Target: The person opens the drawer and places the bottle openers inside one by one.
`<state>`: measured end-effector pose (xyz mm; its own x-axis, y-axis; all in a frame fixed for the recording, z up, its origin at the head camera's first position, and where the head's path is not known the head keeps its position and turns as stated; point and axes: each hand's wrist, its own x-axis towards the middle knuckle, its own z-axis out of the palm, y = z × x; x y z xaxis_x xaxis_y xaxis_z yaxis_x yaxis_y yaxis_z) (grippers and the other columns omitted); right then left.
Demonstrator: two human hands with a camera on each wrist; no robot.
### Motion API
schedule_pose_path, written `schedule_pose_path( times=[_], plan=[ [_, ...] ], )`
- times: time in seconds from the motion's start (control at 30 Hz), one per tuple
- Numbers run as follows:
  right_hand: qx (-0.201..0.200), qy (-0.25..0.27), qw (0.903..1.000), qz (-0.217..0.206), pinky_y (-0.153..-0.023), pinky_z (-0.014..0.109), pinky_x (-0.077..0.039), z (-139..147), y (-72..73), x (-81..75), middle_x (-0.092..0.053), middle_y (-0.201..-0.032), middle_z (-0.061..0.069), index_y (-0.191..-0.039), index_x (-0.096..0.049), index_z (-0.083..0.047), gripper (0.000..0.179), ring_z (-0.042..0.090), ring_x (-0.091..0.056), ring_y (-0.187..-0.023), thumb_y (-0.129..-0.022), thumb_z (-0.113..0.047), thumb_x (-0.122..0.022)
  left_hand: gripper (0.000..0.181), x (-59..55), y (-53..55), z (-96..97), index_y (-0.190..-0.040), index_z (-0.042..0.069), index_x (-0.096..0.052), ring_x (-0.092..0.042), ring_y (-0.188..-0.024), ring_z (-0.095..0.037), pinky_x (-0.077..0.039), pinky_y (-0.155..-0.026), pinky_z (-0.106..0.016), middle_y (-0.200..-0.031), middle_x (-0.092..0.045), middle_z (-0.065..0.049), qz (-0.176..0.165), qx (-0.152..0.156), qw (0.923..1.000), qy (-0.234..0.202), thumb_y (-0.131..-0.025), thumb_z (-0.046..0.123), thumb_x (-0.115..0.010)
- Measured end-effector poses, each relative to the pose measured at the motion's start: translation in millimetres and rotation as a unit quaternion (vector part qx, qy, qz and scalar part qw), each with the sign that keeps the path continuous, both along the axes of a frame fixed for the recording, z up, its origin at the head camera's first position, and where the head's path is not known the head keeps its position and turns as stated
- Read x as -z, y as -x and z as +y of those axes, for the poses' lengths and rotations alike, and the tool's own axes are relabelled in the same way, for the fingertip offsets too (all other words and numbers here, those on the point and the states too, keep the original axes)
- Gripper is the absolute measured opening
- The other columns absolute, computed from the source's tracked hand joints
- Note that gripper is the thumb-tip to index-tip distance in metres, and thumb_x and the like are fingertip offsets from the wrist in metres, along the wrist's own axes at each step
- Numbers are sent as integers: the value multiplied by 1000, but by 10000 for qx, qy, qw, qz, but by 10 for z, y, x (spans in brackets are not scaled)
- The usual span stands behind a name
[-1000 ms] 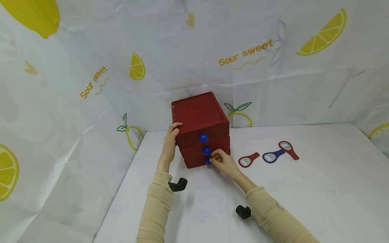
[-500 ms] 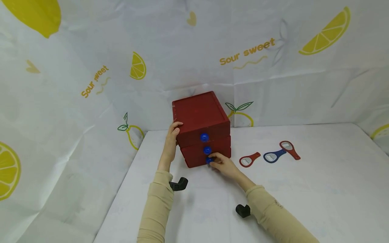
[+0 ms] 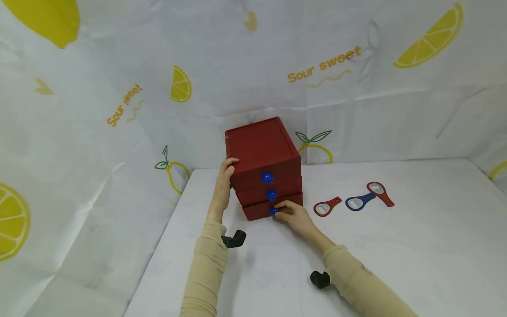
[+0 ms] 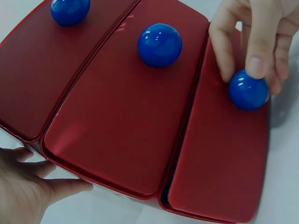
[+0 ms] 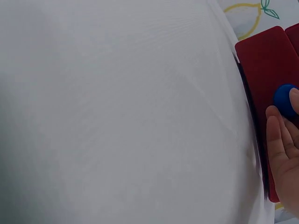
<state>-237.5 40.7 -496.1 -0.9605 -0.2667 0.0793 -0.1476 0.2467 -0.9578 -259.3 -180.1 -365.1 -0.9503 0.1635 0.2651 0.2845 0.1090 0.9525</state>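
A red cabinet of three stacked drawers [image 3: 261, 147] stands near the back of the table, each drawer front bearing a round blue knob. My right hand [image 3: 296, 219] pinches the knob [image 4: 247, 91] of the bottom drawer [image 3: 255, 212] between thumb and fingers. That drawer sticks out slightly past the two above it, with a narrow dark gap behind its front in the left wrist view. My left hand [image 3: 224, 182] rests against the cabinet's left side, fingertips over the top edge. In the right wrist view, the right hand's fingers [image 5: 275, 135] lie around the knob.
On the table to the right lie a red bottle opener [image 3: 327, 207], a blue bottle opener [image 3: 359, 201] and another red bottle opener [image 3: 380, 193] touching the blue one. A white lemon-printed backdrop [image 3: 245, 79] rises behind the cabinet and along the left side.
My right hand has closed its fingers on the lowest knob and drawn the bottom drawer slightly outward. The left hand has stayed at the cabinet's side.
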Motion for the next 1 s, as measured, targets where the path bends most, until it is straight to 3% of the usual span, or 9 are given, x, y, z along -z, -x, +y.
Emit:
schedule_pose_path(
  times=[0.17, 0.33, 0.53, 0.87, 1.0],
  plan=[
    [-303, -167, 9993, 105, -67, 22, -49, 80, -116, -50, -69, -91, 11, -108, -63, -10, 23, 12, -62, -80, -86, -17, -64, 41, -18, -1, 8, -131, 6, -36, -45, -103, -15, -41, -83, -32, -136, -34, -13, 77, 32, 9999, -65, -95, 25, -29],
    [-628, -577, 9953, 466, -70, 20, -49, 154, -244, -75, -68, -93, 5, -111, -61, -16, 23, 12, -63, -81, -89, -21, -61, 39, -15, 1, 7, -130, 7, -36, -46, -102, -14, -41, -83, -32, -138, -33, -10, 16, -14, 10000, -75, -96, 24, -29],
    [-1000, -1424, 9793, 1031, -73, 19, -49, 233, -372, -111, -68, -99, -4, -116, -62, -24, 26, 4, -59, -81, -90, -26, -59, 38, -6, 5, 25, -130, 7, -36, -46, -104, -16, -41, -84, -32, -142, -30, -11, -35, -1, 10000, -86, -97, 24, -29],
    [-1631, -1970, 9596, 1174, -67, 18, -47, 313, -516, -267, -66, -87, -7, -111, -64, -21, 24, 1, -54, -75, -88, -26, -61, 41, -3, -1, 14, -131, 7, -36, -43, -110, -22, -39, -86, -35, -152, -18, -8, -7, 36, 10000, -68, -96, 26, -29],
    [-1876, -2297, 9454, 1351, -66, 17, -45, 329, -559, -307, -67, -89, -8, -108, -63, -22, 21, -1, -52, -73, -88, -25, -62, 41, 3, -5, 14, -131, 8, -36, -43, -111, -22, -39, -87, -34, -154, -14, -5, -18, 26, 10000, -45, -96, 26, -29]
  ],
)
